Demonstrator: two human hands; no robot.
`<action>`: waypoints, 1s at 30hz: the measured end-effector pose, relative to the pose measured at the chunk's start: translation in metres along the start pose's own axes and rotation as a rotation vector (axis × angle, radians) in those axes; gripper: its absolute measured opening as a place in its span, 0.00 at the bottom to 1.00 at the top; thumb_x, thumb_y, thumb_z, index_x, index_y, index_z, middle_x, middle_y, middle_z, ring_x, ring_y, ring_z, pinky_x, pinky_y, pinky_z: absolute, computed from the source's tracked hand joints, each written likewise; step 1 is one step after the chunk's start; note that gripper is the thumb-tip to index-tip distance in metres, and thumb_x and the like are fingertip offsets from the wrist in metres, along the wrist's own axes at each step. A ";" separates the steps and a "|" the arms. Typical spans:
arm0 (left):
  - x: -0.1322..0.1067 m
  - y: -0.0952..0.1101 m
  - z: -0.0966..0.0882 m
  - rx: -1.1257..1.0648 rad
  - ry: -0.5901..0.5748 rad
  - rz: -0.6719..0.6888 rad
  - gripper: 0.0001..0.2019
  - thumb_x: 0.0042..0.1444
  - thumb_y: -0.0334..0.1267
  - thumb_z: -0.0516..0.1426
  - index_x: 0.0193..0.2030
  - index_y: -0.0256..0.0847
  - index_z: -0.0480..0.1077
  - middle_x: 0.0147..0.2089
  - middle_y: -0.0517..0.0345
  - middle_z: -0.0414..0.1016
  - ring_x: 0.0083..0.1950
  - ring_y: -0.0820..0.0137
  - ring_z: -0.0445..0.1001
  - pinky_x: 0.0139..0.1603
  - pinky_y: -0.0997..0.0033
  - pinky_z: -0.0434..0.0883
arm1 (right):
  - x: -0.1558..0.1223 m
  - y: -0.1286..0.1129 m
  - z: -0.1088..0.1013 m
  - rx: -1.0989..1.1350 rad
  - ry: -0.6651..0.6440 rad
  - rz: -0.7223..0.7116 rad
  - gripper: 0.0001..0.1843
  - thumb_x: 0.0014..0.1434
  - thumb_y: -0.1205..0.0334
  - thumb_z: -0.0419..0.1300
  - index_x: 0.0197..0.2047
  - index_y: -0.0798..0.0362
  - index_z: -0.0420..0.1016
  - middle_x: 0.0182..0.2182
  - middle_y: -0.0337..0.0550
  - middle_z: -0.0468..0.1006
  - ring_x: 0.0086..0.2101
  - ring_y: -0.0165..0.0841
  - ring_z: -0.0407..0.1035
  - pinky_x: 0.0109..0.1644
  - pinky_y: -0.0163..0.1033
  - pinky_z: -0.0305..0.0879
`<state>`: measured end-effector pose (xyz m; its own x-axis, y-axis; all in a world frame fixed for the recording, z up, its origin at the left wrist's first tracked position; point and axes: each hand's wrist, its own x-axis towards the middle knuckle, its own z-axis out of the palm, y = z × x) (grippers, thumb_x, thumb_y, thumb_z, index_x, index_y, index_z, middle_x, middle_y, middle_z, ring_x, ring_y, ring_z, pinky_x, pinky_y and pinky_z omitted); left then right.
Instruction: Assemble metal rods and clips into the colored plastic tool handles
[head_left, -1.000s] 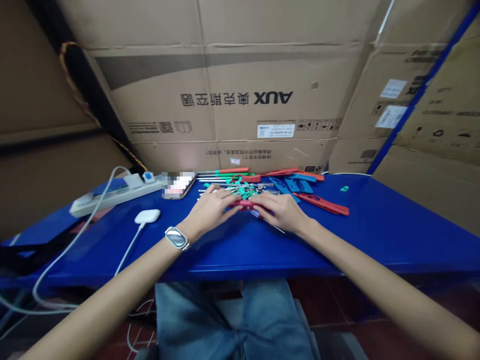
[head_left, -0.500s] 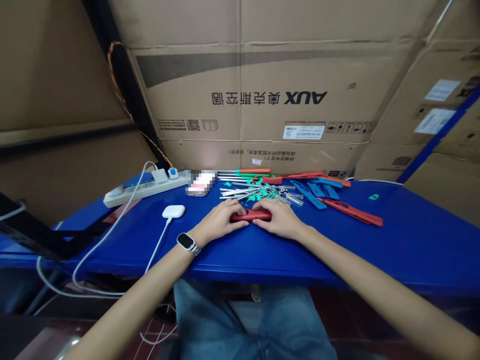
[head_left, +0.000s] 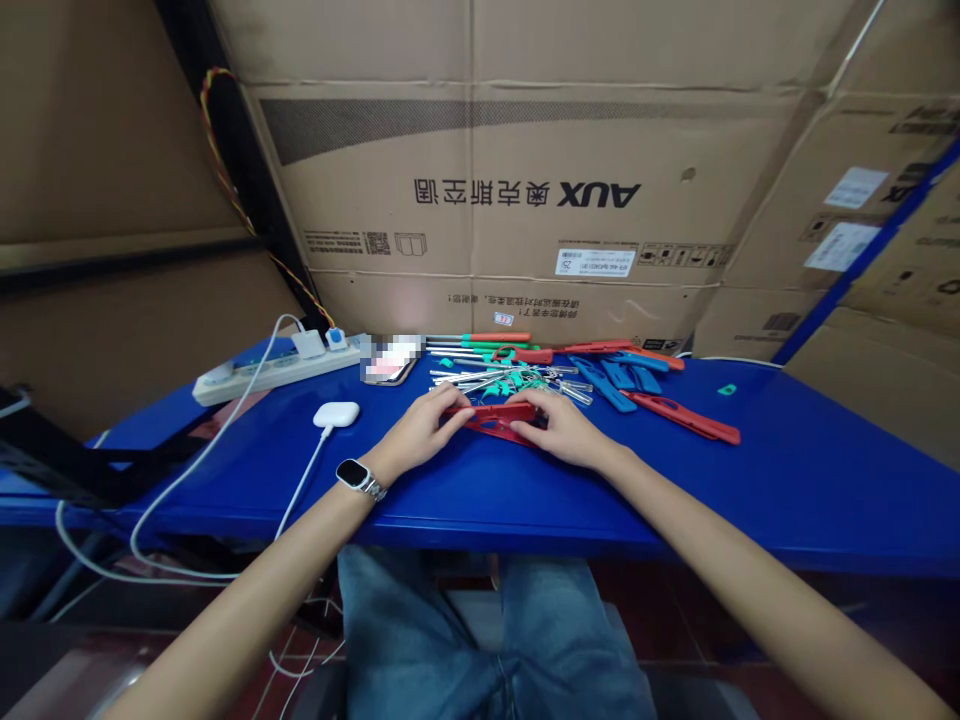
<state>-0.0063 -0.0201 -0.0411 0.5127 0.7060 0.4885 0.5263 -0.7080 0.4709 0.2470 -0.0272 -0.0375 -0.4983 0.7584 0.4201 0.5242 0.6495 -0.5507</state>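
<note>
A red plastic casing [head_left: 496, 430], shaped like a long utility lighter's handle shell, lies between my two hands just above the blue table. It looks like two long pieces spread slightly apart, with cut-outs in the lower one. My left hand [head_left: 429, 425], with a watch on the wrist, grips its left end between thumb and fingers. At the other end my right hand [head_left: 559, 428] closes round it, covering that end. Just beyond my fingers is a pile of thin metal tubes [head_left: 469, 378] and small green plastic parts [head_left: 514, 382].
Blue casings [head_left: 611, 385] and a red casing [head_left: 682, 415] lie to the right on the table [head_left: 652, 500]. A loose green piece [head_left: 726, 389] is farther right. Leftward are a phone [head_left: 391, 362], a white earbud case [head_left: 336, 414] on a cable, and a power strip [head_left: 281, 368]. Cardboard [head_left: 480, 220] stands behind.
The red casing has turned and spread, so that two pieces and the cut-outs now show. Both hands still grip its ends. The view has shifted slightly.
</note>
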 end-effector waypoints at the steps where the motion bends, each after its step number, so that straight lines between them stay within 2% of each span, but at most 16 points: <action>1: 0.000 0.001 -0.001 0.013 0.014 0.002 0.15 0.69 0.47 0.49 0.40 0.40 0.70 0.40 0.54 0.72 0.40 0.67 0.71 0.44 0.66 0.68 | 0.000 0.000 0.000 0.003 -0.005 0.005 0.11 0.63 0.59 0.59 0.47 0.52 0.76 0.41 0.44 0.81 0.40 0.36 0.74 0.46 0.43 0.68; 4: 0.001 0.003 -0.002 0.059 0.041 -0.004 0.16 0.70 0.47 0.48 0.40 0.40 0.71 0.39 0.54 0.74 0.40 0.67 0.72 0.43 0.67 0.68 | -0.001 0.001 0.003 -0.015 0.021 0.021 0.14 0.65 0.56 0.57 0.52 0.51 0.74 0.46 0.46 0.80 0.44 0.39 0.74 0.49 0.46 0.68; 6: 0.001 0.003 -0.003 0.083 0.063 -0.030 0.16 0.70 0.47 0.48 0.40 0.40 0.71 0.38 0.55 0.75 0.38 0.68 0.72 0.41 0.69 0.67 | -0.001 0.003 0.004 -0.053 0.068 0.047 0.21 0.63 0.54 0.59 0.58 0.50 0.70 0.49 0.49 0.79 0.46 0.41 0.73 0.51 0.48 0.68; 9: -0.001 0.001 -0.004 0.115 0.087 -0.101 0.16 0.69 0.47 0.48 0.39 0.40 0.70 0.33 0.58 0.73 0.32 0.70 0.69 0.34 0.71 0.63 | -0.003 0.004 0.003 -0.118 0.070 0.077 0.29 0.59 0.52 0.65 0.60 0.52 0.68 0.45 0.49 0.79 0.44 0.42 0.72 0.51 0.50 0.68; 13: -0.004 0.001 -0.007 0.118 0.080 -0.143 0.18 0.69 0.47 0.47 0.33 0.40 0.67 0.24 0.63 0.65 0.25 0.73 0.62 0.29 0.72 0.56 | -0.003 0.004 0.004 -0.229 -0.048 0.033 0.17 0.55 0.54 0.68 0.45 0.52 0.77 0.41 0.47 0.79 0.44 0.42 0.70 0.53 0.53 0.63; 16: -0.005 0.003 -0.008 0.091 0.041 -0.112 0.19 0.68 0.47 0.47 0.28 0.39 0.65 0.22 0.64 0.62 0.24 0.75 0.60 0.28 0.73 0.55 | -0.002 0.006 0.005 -0.264 -0.057 0.013 0.13 0.56 0.58 0.68 0.43 0.52 0.79 0.39 0.47 0.79 0.44 0.42 0.70 0.53 0.53 0.62; 20: -0.006 0.006 -0.005 0.082 -0.088 -0.075 0.21 0.68 0.46 0.47 0.26 0.40 0.64 0.21 0.63 0.63 0.23 0.75 0.60 0.28 0.73 0.55 | -0.001 0.013 0.000 -0.098 0.024 0.012 0.12 0.53 0.64 0.67 0.42 0.53 0.80 0.39 0.45 0.81 0.40 0.38 0.72 0.48 0.46 0.66; 23: -0.006 0.007 0.000 0.144 -0.175 -0.085 0.21 0.69 0.47 0.46 0.27 0.41 0.65 0.22 0.63 0.65 0.23 0.73 0.62 0.28 0.72 0.55 | -0.002 0.018 -0.010 0.026 0.123 0.084 0.09 0.55 0.59 0.65 0.39 0.53 0.80 0.37 0.44 0.82 0.35 0.35 0.73 0.41 0.41 0.68; 25: -0.006 0.006 0.003 0.216 -0.215 -0.085 0.20 0.69 0.48 0.46 0.29 0.42 0.67 0.22 0.63 0.67 0.24 0.72 0.64 0.28 0.71 0.54 | -0.003 0.022 -0.016 0.044 0.170 0.131 0.11 0.55 0.55 0.65 0.38 0.53 0.80 0.34 0.43 0.81 0.31 0.34 0.72 0.38 0.40 0.67; 30: -0.006 0.006 0.007 0.383 -0.194 0.010 0.15 0.68 0.44 0.47 0.33 0.43 0.69 0.30 0.59 0.74 0.31 0.68 0.72 0.30 0.71 0.58 | -0.003 0.032 -0.027 0.000 0.267 0.135 0.12 0.57 0.52 0.63 0.34 0.52 0.78 0.32 0.42 0.80 0.32 0.34 0.71 0.39 0.41 0.68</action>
<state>-0.0014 -0.0282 -0.0460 0.6180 0.7149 0.3270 0.7159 -0.6837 0.1417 0.2840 -0.0076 -0.0367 -0.2246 0.8255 0.5179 0.5731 0.5417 -0.6149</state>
